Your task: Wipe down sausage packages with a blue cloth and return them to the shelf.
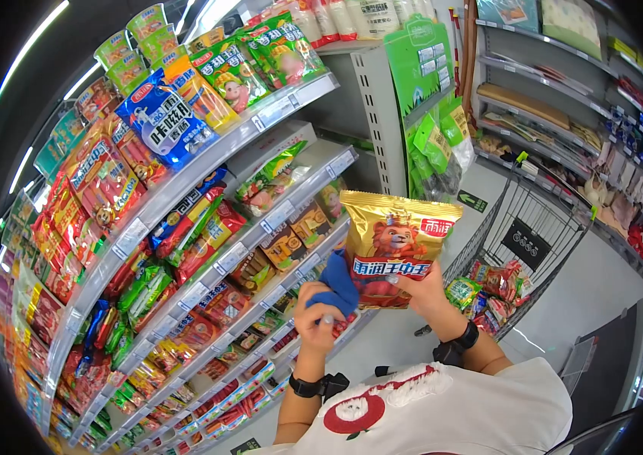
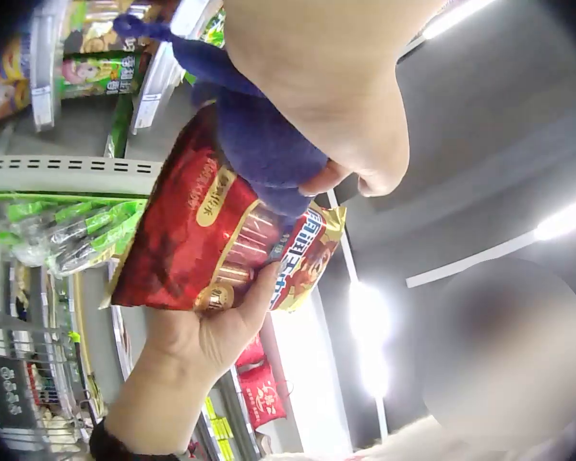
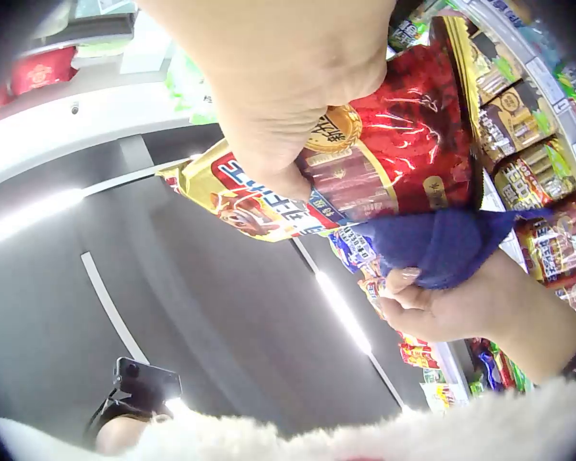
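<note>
A gold and red bag of sausages (image 1: 388,241) with a cartoon lion is held up in front of the body. My right hand (image 1: 429,297) grips its lower right side, the thumb across the front. In my left hand (image 1: 315,324) is a bunched blue cloth (image 1: 340,282), which lies against the bag's left side. In the left wrist view the cloth (image 2: 264,144) overlaps the bag's red face (image 2: 178,226). The right wrist view shows left fingers (image 3: 408,300) curled around the cloth (image 3: 432,245), beside the bag's lower edge.
Curved shelves (image 1: 223,262) packed with snack bags and sausages stand at the left. A shopping cart (image 1: 515,235) holding several bright packets stands to the right. Green bags hang on a rack (image 1: 424,148) at the shelf end. Further shelves (image 1: 541,91) line the back right.
</note>
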Demonstrator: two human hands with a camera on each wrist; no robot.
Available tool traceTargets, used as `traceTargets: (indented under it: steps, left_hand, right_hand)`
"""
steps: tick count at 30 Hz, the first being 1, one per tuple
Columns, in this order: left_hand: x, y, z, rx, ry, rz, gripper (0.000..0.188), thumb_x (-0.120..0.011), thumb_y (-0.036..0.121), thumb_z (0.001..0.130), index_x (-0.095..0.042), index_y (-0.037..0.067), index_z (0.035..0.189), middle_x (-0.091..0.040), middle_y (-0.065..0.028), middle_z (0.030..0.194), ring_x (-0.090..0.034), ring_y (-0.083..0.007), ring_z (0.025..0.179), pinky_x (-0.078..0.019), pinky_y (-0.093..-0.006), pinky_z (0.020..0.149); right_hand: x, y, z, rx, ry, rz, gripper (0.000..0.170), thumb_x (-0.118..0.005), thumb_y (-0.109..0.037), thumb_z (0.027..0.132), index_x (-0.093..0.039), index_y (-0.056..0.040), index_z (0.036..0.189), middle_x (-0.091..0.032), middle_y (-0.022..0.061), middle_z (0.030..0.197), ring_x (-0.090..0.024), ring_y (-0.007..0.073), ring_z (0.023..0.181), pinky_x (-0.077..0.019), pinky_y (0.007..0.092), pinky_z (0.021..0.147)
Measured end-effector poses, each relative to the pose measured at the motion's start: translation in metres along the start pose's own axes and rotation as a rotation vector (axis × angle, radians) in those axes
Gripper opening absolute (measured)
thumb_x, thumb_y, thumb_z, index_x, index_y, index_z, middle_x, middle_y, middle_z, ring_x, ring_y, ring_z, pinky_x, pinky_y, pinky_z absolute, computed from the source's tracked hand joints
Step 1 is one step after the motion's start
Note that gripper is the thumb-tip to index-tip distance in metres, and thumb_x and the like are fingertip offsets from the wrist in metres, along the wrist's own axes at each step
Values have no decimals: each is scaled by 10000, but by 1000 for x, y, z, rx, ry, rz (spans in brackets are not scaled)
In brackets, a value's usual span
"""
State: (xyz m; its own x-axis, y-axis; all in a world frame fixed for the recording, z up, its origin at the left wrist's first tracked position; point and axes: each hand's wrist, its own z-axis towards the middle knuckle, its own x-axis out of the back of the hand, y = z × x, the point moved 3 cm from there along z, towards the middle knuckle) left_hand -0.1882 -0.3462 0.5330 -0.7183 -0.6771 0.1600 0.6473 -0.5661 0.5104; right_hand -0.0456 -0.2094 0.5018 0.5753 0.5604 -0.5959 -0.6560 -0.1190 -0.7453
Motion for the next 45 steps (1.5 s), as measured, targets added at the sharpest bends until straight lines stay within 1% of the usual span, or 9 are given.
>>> traceTargets:
  steps: [7,19,22,26,30,34,35,42,45]
  left_hand:
    - [17,17,24,7,355,-158,457,-477,367,793,-516,30,487,-532,-122,613,-484,-262,704,-374,-362,704]
    - [-25,-22,-21,163,-248,64,151,-576,70,639,-531,54,496,-545,-68,643,-517,-234,670,-370,-329,653]
    - [-35,-32,-26,269,-179,56,134,-590,43,614,-530,49,494,-558,-72,655,-526,-231,670,-380,-341,677]
    - [-35,-45,-26,617,-40,178,126,-632,63,660,-542,38,576,-580,-74,685,-541,-222,676,-414,-344,691]
    - [-71,-44,-28,633,-468,236,238,-701,205,686,-601,32,815,-587,-109,765,-556,-280,723,-426,-341,681]
    - [-94,-53,-60,1048,-568,-352,385,-663,260,763,-580,21,1054,-624,-50,938,-568,-146,872,-447,-291,779]
    - [-96,-54,-64,1008,-545,-379,404,-643,283,780,-568,2,1061,-600,-19,975,-505,-70,885,-419,-249,793]
    - [-77,-69,-62,1164,-152,-598,351,-615,199,782,-572,-13,1059,-618,-55,960,-569,-102,846,-449,-244,767]
    - [-63,-67,-27,1010,-63,-634,328,-605,206,795,-579,-12,1039,-617,-50,947,-566,-94,837,-458,-247,744]
  right_hand:
    - [-3,31,-21,-163,-270,-138,583,-729,-19,657,-449,-25,1168,-561,55,1089,-542,123,969,-442,300,850]
    - [36,-6,12,-10,2,-97,514,-709,72,639,-480,-20,1090,-593,60,1010,-580,137,898,-483,284,788]
    - [40,-21,16,-20,-6,-158,529,-713,73,633,-473,-18,1096,-592,64,1013,-581,136,900,-484,276,785]
    - [60,-18,21,-221,85,25,464,-653,93,685,-465,-16,1095,-587,70,1010,-585,145,899,-495,301,781]
    - [86,2,28,-487,125,184,359,-592,16,773,-462,-24,1105,-586,70,1010,-589,169,905,-504,331,776]
    - [99,19,31,-674,67,165,298,-572,-32,799,-496,-6,1086,-594,79,1001,-594,177,902,-504,340,776]
    - [102,25,33,-698,48,141,279,-551,-39,807,-508,2,1079,-599,85,995,-597,175,898,-500,328,782]
    - [68,17,59,-677,-239,68,429,-561,-78,779,-432,25,1175,-560,99,1087,-545,164,995,-431,294,866]
    - [33,2,83,-566,-389,3,543,-592,-94,760,-364,17,1241,-515,101,1155,-510,166,1047,-398,303,901]
